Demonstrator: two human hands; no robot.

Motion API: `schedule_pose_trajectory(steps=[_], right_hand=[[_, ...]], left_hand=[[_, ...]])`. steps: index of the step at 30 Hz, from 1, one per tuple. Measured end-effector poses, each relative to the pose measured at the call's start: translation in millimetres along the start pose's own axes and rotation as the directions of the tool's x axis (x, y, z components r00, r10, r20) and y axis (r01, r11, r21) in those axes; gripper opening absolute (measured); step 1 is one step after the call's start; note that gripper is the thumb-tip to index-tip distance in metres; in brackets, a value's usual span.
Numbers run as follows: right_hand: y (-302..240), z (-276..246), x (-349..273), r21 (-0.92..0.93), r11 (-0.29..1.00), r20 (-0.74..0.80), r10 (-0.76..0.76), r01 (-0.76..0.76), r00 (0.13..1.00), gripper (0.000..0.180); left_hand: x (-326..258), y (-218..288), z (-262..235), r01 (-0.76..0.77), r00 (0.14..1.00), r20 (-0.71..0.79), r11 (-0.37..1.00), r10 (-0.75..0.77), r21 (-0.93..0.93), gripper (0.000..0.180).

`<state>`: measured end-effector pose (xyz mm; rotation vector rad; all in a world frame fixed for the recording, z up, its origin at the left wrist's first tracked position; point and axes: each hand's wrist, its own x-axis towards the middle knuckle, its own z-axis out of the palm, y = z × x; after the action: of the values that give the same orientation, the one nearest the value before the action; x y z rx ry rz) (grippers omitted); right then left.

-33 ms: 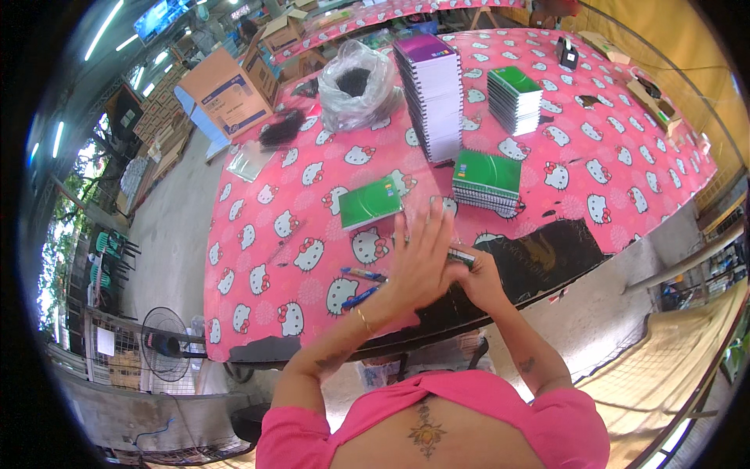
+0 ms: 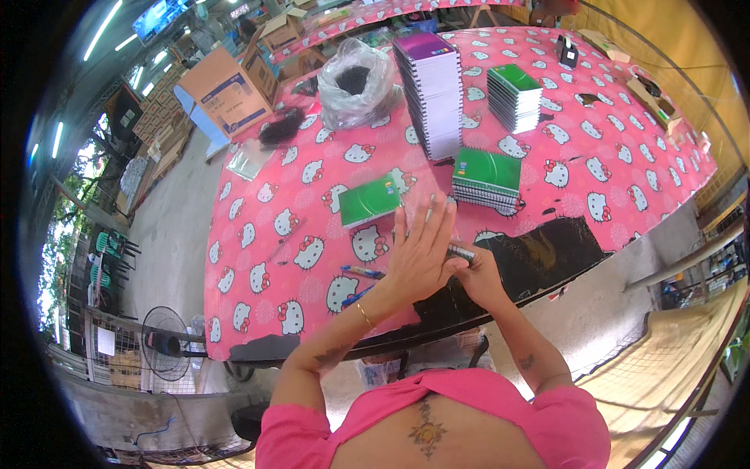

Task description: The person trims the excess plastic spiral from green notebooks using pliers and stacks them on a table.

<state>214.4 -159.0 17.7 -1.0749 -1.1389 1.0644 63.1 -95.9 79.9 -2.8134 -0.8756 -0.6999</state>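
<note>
At table (image 2: 262, 199) edge: left hand (image 2: 423, 264) flat, fingers outstretched; right hand (image 2: 483, 281) gripping mostly hidden notebook (image 2: 461, 252).

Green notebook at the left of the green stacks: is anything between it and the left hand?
Nothing visible stands between the left hand and the green notebook; the hand reaches close to the notebook's right edge. The pens lie lower in the view, off that line.

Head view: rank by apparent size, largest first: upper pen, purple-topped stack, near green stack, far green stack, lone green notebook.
1. purple-topped stack
2. near green stack
3. far green stack and lone green notebook: too close to rank
4. upper pen
</note>
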Motion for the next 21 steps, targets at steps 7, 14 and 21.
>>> schedule_pose_trajectory(steps=[7, 14, 21], right_hand=[[39.1, -23.1, 14.1, -0.09, 0.993, 0.066, -0.064, 0.07, 0.996, 0.032], [43.0, -19.2, 15.5, -0.041, 0.999, 0.042, -0.003, 0.005, 0.999, 0.033], [-14.5, -26.1, 11.4, -0.502, 0.862, 0.037, 0.091, -0.06, 0.995, 0.031]], left_hand=[[-18.1, 9.8, 33.5, -0.074, 0.994, 0.069, 0.989, 0.083, -0.13, 0.084], [-28.7, 12.4, 38.1, -0.042, 0.999, -0.014, 0.973, 0.04, -0.227, 0.063], [-0.2, -18.3, 37.6, -0.061, 0.995, -0.091, 0.943, 0.032, -0.329, 0.02]])
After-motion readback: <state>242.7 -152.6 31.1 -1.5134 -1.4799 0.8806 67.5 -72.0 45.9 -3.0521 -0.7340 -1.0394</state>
